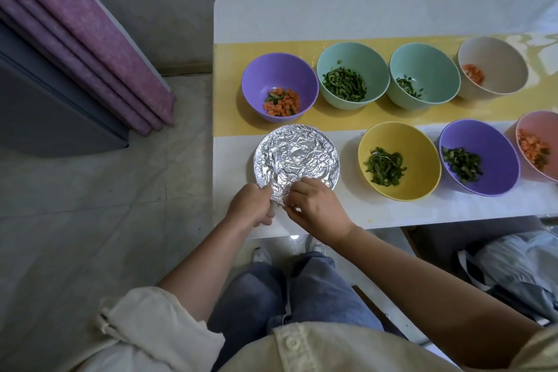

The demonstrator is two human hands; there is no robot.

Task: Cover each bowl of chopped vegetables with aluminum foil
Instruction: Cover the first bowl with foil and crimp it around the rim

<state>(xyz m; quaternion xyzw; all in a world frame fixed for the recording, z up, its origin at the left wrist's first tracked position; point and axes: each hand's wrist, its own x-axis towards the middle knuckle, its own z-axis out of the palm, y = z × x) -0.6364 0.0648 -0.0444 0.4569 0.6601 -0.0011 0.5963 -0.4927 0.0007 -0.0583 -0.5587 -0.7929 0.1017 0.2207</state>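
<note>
A bowl wrapped in crinkled aluminum foil (297,154) stands at the table's near left corner. My left hand (252,205) pinches the foil at the bowl's near rim. Beside it, my right hand (314,205) also pinches the foil edge there. Uncovered bowls of chopped vegetables stand around: a purple bowl (280,69) with carrot cubes behind it, a yellow bowl (398,136) with green strips to its right, two teal bowls (353,54) (425,57), a beige bowl (495,54), another purple bowl (480,136) and a pink bowl (540,124) at the right edge.
The white table (362,15) carries a yellow runner (229,69) under the back row of bowls. A purple folded mat (75,39) leans at the left, over grey floor. A radiator stands behind the table. A bag (513,266) lies under the table's right side.
</note>
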